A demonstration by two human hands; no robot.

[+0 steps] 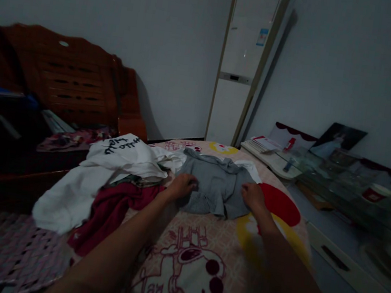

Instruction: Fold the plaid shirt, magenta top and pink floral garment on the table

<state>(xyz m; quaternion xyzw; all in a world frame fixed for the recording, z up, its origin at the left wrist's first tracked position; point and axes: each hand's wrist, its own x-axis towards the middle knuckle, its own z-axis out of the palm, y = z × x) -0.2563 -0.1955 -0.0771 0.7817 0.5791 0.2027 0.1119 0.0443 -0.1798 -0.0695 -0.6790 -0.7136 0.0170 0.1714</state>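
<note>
A grey garment [217, 183] lies spread on a pink cartoon-print blanket [184, 260] in front of me. My left hand [183, 185] rests on its left edge with fingers curled, gripping the fabric. My right hand [253, 196] presses on its right edge, fingers closed over the cloth. Both arms reach forward across the blanket.
A heap of clothes lies to the left: a white shirt with black lettering [122, 153], another white piece [66, 199] and a dark red garment [111, 212]. A wooden bench [70, 82] stands behind. A tall white air conditioner [242, 66] fills the corner. A cluttered glass table [356, 187] is at right.
</note>
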